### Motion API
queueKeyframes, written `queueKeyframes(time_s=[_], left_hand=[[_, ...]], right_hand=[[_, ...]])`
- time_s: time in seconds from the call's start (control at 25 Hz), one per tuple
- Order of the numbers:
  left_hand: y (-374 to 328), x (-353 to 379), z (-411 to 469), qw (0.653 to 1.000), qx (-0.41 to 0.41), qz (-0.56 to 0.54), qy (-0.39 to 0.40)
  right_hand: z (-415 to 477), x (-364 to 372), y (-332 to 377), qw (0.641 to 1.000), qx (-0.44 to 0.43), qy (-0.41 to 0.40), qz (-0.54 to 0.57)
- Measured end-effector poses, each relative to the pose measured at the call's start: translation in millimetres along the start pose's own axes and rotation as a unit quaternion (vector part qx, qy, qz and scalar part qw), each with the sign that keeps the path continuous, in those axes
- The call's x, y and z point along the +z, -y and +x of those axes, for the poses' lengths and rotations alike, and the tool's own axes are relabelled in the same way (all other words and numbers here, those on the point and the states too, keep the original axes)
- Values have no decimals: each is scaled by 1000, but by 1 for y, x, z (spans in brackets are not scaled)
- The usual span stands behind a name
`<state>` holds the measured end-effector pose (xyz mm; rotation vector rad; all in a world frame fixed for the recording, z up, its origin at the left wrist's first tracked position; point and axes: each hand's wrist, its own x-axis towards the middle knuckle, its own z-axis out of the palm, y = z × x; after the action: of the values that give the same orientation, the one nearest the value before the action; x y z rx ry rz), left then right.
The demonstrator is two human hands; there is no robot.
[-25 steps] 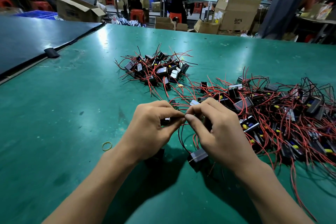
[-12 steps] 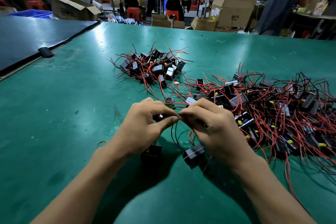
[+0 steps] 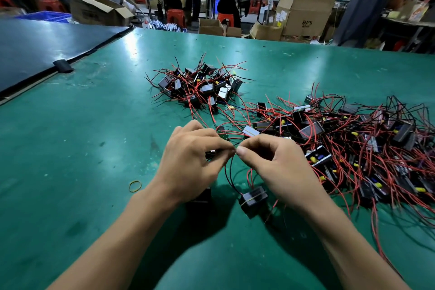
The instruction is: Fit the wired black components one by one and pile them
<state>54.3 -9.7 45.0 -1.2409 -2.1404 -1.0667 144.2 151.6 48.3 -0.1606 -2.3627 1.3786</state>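
Observation:
My left hand (image 3: 195,160) and my right hand (image 3: 277,167) meet fingertip to fingertip above the green table (image 3: 70,148), each pinching thin wires. A small black part peeks out under my left fingers. From the pinched wires a black component (image 3: 253,200) hangs down to the table under my right hand. Another black component (image 3: 200,196) lies half hidden under my left wrist. A small pile of wired black components (image 3: 200,88) sits further back. A larger tangle of them with red wires (image 3: 353,143) spreads to the right.
A yellow rubber band (image 3: 135,186) lies left of my left wrist. A dark mat (image 3: 42,45) covers the table's far left, with a black clip (image 3: 62,66) on its edge. Cardboard boxes (image 3: 303,13) and people stand beyond the table's far edge.
Both hands stay together pinching the wires, barely shifted. The camera view has tilted slightly, and the hanging component has swung a little under my right hand.

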Motion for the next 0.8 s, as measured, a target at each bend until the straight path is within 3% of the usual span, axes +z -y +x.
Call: queueKeyframes(time_s=[0.12, 0.28, 0.36, 0.48, 0.56, 0.64, 0.72, 0.8], left_hand=[[5, -2, 0, 995, -42, -70, 49], [6, -5, 0, 992, -51, -95, 59], [3, -4, 0, 997, -28, -58, 35], [1, -2, -2, 997, 51, 50, -9], [0, 1, -3, 991, 92, 90, -40], [1, 5, -3, 985, 114, 109, -67], [2, 7, -2, 983, 116, 117, -83], [3, 9, -5, 988, 99, 95, -76]], right_hand=[[-2, -3, -4, 955, -230, -20, -187], [-1, -6, -8, 925, -275, -34, -262], [-3, 2, -2, 948, -215, -41, -232], [0, 16, 8, 998, 35, -39, -33], [3, 10, 13, 957, 224, 0, 184], [3, 6, 21, 884, 327, 53, 329], [2, 1, 23, 876, 346, 74, 328], [-1, -16, 32, 934, 274, 47, 225]])
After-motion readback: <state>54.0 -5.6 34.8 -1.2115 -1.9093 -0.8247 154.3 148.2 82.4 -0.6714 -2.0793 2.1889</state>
